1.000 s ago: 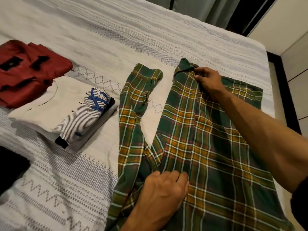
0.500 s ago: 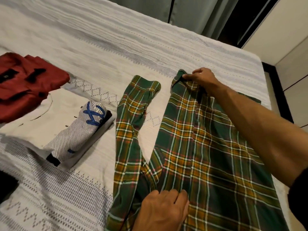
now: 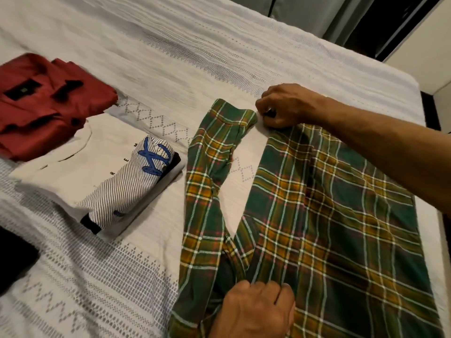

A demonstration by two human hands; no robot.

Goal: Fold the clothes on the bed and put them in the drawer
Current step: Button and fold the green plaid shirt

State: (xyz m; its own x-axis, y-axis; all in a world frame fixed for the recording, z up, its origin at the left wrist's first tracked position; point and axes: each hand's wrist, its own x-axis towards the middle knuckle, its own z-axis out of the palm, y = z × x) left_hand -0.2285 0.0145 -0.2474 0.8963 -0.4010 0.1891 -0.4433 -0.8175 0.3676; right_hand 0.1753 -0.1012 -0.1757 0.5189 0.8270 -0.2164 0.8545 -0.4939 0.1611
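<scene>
- Pressing flat near the camera, the left hand (image 3: 253,311) still pins the green plaid shirt (image 3: 324,230) on the bed (image 3: 170,57), fingers together.
- Farther out, the right hand (image 3: 285,106) has slid left along the collar edge — now fisted on cloth, straightening it for the fold.
- Folded clothes (image 3: 92,172) lie at left, undrawered.

A bare strip of white bedspread (image 3: 246,191) runs between the green plaid shirt's sleeve (image 3: 207,181) and its body (image 3: 329,215), narrowing to nothing near the left hand (image 3: 256,311). To the left, the folded pile topped by a striped garment (image 3: 127,181) and the red shirt (image 3: 48,103) block the bed's edge. The far bedspread beyond the right hand (image 3: 285,106) lies open.
</scene>
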